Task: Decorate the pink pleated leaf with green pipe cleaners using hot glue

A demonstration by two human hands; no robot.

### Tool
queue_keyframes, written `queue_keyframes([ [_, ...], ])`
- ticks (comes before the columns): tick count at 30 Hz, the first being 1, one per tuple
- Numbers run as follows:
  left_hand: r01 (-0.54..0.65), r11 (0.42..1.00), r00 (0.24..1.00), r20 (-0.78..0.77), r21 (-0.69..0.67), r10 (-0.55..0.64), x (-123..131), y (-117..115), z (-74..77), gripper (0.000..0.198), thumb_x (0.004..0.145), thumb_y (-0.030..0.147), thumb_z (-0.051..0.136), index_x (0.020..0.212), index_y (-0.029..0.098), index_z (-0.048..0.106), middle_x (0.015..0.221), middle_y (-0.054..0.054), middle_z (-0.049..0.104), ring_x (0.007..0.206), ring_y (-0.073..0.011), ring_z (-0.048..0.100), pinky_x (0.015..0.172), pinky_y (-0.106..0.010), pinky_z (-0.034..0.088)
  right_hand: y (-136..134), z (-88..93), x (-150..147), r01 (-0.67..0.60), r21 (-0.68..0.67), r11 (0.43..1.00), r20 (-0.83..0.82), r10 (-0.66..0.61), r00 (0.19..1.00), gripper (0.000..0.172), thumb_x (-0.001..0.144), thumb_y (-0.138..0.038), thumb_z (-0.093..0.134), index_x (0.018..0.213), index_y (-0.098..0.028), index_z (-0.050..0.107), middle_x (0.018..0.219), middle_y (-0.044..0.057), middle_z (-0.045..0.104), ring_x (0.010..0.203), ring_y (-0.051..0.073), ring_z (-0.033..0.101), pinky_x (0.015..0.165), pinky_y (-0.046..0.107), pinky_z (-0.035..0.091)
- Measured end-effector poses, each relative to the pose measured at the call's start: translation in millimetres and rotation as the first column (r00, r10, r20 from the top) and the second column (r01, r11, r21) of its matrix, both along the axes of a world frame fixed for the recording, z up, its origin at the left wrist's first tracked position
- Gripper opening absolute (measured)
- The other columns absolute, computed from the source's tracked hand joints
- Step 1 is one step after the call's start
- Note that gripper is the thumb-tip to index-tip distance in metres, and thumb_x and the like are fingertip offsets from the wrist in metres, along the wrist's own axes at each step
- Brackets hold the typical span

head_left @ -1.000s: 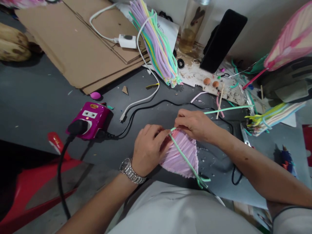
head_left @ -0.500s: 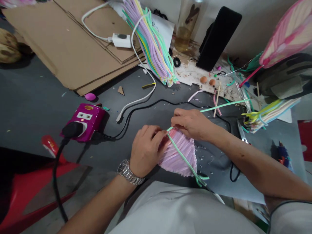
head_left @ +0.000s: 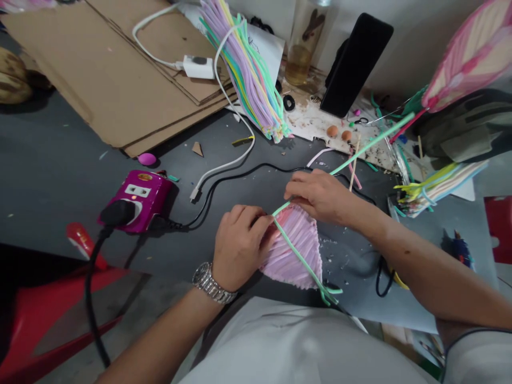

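A leaf-shaped piece made of lilac and pink pipe cleaners [head_left: 298,248] lies on the dark table in front of me. A mint-green pipe cleaner [head_left: 360,151] runs down its middle, bends at the tip and sticks out to the upper right. My left hand [head_left: 240,246], with a metal watch on the wrist, is closed over the piece's left edge and pins it down. My right hand [head_left: 320,196] pinches the green pipe cleaner at the piece's top tip.
A bundle of pastel pipe cleaners [head_left: 248,69] lies at the back on cardboard sheets [head_left: 120,80]. A magenta power socket [head_left: 138,200] with a black plug sits left. Black cable [head_left: 248,173] crosses the table. More pipe cleaners [head_left: 438,184], a bottle [head_left: 306,42] and a black phone stand [head_left: 354,64] are right.
My right hand has lifted slightly and swung the free end of the green pipe cleaner upward, from nearly level to a steep slant toward the upper right. The left hand stays put.
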State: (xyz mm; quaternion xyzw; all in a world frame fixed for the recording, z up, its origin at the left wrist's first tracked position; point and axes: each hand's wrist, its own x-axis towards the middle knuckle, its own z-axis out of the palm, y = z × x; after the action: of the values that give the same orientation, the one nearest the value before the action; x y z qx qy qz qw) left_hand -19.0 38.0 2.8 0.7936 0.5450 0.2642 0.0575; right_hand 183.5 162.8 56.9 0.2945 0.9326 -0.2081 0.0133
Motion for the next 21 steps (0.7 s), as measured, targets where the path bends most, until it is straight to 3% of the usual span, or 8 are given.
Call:
queue_keyframes([
  [5,0.006,1.0,1.0,0.006,0.004,-0.006,0.2,0.3,0.8,0.017,0.093,0.036,0.068,0.099,0.02,0.069,0.098,-0.008,0.071,0.087,-0.0242,0.054,0.071,-0.038,0.038,2.0,2.1,9.6,-0.007,0.035,0.999,-0.046,0.009,0.999,0.024,0.094,-0.011,0.046,0.092,-0.018,0.069,0.095,0.006,0.066,0.08,0.016,0.055,0.074,0.03,0.029],
  [21,0.012,1.0,1.0,0.003,-0.013,-0.012,0.0,1.1,0.5,0.015,0.094,0.035,0.067,0.097,0.02,0.068,0.098,-0.008,0.071,0.088,-0.0244,0.053,0.072,-0.038,0.037,-3.4,-5.5,2.0,-0.054,0.149,0.987,0.112,0.037,0.993,0.025,0.085,-0.006,0.05,0.087,-0.019,0.071,0.095,0.007,0.065,0.071,0.014,0.045,0.068,0.03,0.025],
])
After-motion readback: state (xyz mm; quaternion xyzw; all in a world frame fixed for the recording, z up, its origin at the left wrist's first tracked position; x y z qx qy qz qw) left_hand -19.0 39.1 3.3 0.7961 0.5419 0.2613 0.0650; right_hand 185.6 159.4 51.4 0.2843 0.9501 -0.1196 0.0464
